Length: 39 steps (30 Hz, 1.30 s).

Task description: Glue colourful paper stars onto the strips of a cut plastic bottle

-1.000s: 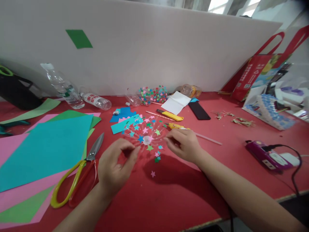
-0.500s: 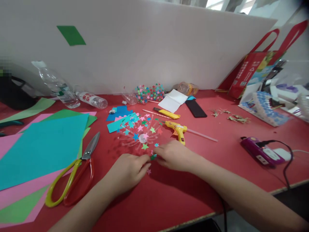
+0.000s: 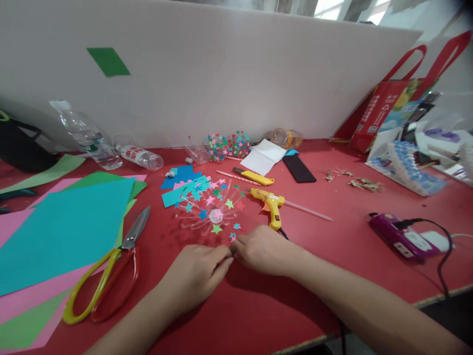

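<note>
My left hand (image 3: 195, 273) and my right hand (image 3: 260, 249) meet fingertip to fingertip on the red table (image 3: 258, 315), both pinched on a small paper star I can barely see between them. Just beyond the fingers lies a clear cut plastic bottle flower (image 3: 210, 209) covered with coloured paper stars, and a few loose stars (image 3: 235, 230) lie beside it. A yellow glue gun (image 3: 271, 204) rests to the right of the flower, close to my right hand.
Yellow-and-red scissors (image 3: 107, 276) lie left of my left hand, beside coloured paper sheets (image 3: 62, 227). Plastic bottles (image 3: 96, 140), a yellow utility knife (image 3: 254, 176), a black phone (image 3: 298, 167), a purple device (image 3: 397, 236) with a cable and red bags (image 3: 391, 106) sit further off.
Both hands have drawn back from the bottle flower toward me and come together, pinching over the loose stars. The glue gun, hidden behind my right hand before, is uncovered.
</note>
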Each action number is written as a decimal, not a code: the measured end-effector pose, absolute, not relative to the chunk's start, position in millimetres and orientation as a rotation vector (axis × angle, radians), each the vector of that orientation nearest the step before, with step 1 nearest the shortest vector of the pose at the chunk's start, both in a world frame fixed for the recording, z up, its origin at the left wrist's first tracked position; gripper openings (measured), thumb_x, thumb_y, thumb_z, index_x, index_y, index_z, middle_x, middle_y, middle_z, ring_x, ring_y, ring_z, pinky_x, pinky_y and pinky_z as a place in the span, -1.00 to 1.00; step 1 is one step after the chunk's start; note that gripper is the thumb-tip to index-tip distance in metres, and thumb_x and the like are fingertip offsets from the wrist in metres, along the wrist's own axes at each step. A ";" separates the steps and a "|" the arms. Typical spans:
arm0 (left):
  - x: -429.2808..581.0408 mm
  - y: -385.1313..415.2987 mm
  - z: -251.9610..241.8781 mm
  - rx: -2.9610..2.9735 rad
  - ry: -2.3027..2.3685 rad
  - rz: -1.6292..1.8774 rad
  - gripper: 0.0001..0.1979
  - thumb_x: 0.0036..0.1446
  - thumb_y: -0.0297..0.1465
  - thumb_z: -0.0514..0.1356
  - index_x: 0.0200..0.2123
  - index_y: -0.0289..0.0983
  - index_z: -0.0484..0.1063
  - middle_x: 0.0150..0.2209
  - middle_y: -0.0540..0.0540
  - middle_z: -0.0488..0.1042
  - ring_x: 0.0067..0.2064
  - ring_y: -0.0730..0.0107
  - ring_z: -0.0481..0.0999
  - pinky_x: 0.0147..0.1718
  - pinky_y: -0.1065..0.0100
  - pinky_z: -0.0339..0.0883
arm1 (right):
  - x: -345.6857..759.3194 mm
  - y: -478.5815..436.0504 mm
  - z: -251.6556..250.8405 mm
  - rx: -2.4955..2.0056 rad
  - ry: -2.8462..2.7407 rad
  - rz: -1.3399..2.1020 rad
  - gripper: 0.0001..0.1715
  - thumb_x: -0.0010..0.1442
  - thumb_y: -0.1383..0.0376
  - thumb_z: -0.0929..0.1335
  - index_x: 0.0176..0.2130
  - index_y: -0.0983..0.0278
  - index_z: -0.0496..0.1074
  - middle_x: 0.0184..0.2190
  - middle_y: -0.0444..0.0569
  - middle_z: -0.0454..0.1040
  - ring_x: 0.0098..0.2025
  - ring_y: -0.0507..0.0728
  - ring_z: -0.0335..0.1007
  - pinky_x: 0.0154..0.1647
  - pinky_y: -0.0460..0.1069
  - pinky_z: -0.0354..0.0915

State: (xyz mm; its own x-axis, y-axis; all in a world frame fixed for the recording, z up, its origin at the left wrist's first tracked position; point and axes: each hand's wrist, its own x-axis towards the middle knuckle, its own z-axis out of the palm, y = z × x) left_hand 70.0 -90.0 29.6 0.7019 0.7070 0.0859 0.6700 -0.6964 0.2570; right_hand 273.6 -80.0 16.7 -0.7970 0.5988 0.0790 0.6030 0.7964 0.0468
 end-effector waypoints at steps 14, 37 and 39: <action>70.9 -90.2 32.8 2.633 1.185 0.306 -0.73 0.30 -0.34 -0.02 -0.38 -0.24 0.41 -0.53 -0.01 0.50 -0.49 0.37 0.50 -0.49 0.39 0.11 | 278.5 -78.5 29.9 -1.066 -2.932 0.002 -0.83 0.30 0.28 0.26 -0.26 0.33 0.38 -0.46 -0.05 0.52 -0.52 0.05 0.35 -0.53 -0.02 -0.12; 72.3 -86.6 31.7 2.409 1.347 0.327 -0.79 0.23 -0.39 -0.04 -0.42 -0.23 0.30 -0.55 0.01 0.39 -0.51 0.38 0.40 -0.49 0.39 0.02 | 275.9 -79.0 22.0 -1.026 -2.968 -0.130 -0.83 0.28 0.42 0.22 -0.30 0.34 0.38 -0.51 -0.04 0.50 -0.56 0.04 0.33 -0.55 -0.01 -0.20; 72.0 -87.1 32.1 2.407 1.350 0.330 -0.77 0.25 -0.38 -0.09 -0.43 -0.22 0.25 -0.56 0.02 0.36 -0.52 0.37 0.37 -0.50 0.37 0.00 | 276.2 -79.8 23.8 -1.059 -2.934 -0.068 -0.83 0.29 0.33 0.24 -0.29 0.33 0.38 -0.49 -0.03 0.51 -0.55 0.04 0.34 -0.54 -0.01 -0.17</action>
